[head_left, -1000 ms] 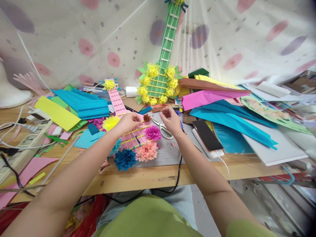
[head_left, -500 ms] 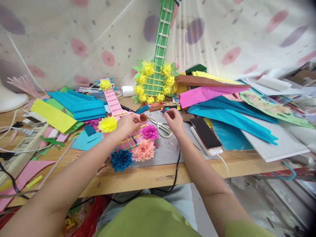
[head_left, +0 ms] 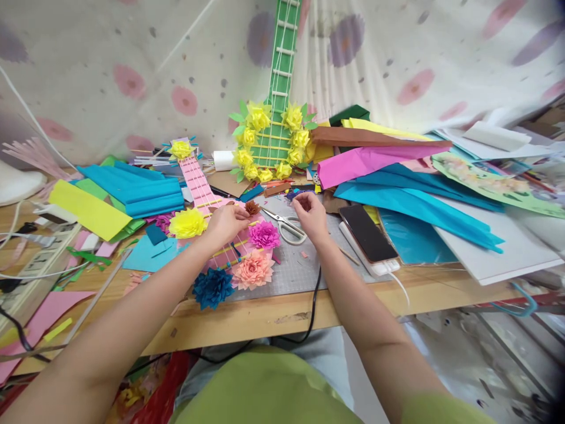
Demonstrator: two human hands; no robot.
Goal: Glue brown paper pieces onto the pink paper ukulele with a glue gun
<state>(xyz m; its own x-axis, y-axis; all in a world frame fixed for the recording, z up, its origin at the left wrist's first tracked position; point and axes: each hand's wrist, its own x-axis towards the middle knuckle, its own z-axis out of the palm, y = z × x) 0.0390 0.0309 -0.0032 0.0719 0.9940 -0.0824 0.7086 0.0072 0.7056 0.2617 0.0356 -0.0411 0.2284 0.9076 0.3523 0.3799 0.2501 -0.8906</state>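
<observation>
Curling half-closed: left fingers (head_left: 242,214) beside brown flower (head_left: 252,207); right fingers (head_left: 304,198) near scissors (head_left: 281,219).

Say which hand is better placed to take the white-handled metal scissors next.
Probably the right hand: the scissors lie beside it, handles nearest; the left hand is over the pink guitar-shaped craft.

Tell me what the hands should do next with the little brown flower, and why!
Perhaps bring the right hand over to help steady the brown paper flower. It sits right by the left hand at the pink paper guitar, though I can't tell whether it's gripped. The right hand is apart, near the scissors, with nothing clearly visible in it.
</observation>
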